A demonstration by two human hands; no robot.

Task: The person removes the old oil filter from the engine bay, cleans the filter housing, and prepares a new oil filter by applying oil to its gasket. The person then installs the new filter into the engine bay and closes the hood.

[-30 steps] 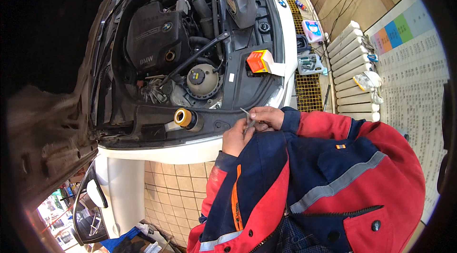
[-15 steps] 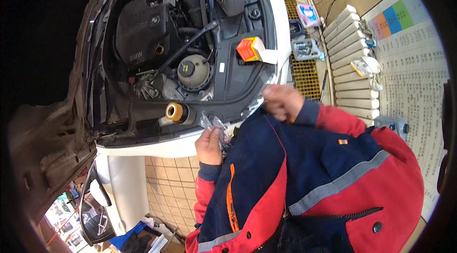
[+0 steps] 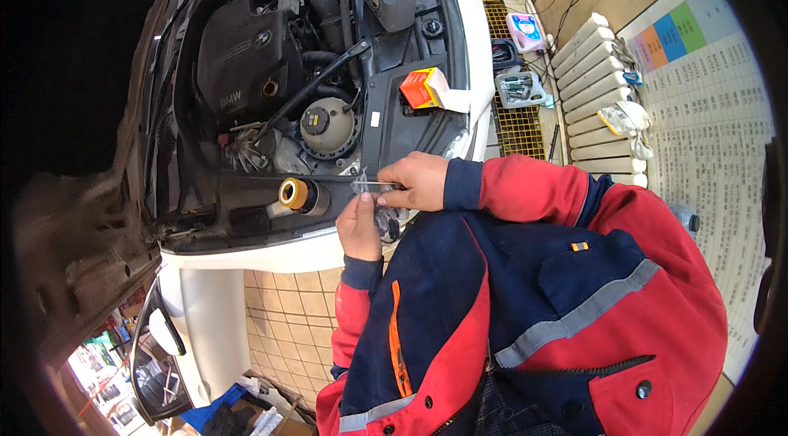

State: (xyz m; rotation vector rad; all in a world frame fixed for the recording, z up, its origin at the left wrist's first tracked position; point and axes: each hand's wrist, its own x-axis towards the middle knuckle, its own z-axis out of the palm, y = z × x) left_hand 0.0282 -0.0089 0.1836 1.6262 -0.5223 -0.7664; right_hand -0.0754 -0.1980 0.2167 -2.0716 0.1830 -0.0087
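Observation:
My left hand (image 3: pixel 359 227) pinches a small clear plastic bag (image 3: pixel 382 219) with something dark inside it. My right hand (image 3: pixel 416 180) is closed on a thin metal tool (image 3: pixel 371 184) whose tip points left, over the bag. The two hands meet at the front edge of the open engine bay (image 3: pixel 271 100) of a white car (image 3: pixel 460 34). A yellow cylindrical oil filter (image 3: pixel 295 194) lies on the bay's front edge just left of my left hand. An orange and white box (image 3: pixel 427 88) rests on the black panel above my right hand.
A round coolant cap (image 3: pixel 327 123) and a black engine cover (image 3: pixel 242 59) lie deeper in the bay. To the right are a yellow floor grating (image 3: pixel 525 124), a white radiator (image 3: pixel 595 83), a pink bottle (image 3: pixel 525 29) and a wall chart (image 3: pixel 706 100). Tiled floor (image 3: pixel 283 329) lies below.
Half a second ago my hands were apart, the right one raised. They have come together again at the bay's edge, and the thin tool now meets the bag.

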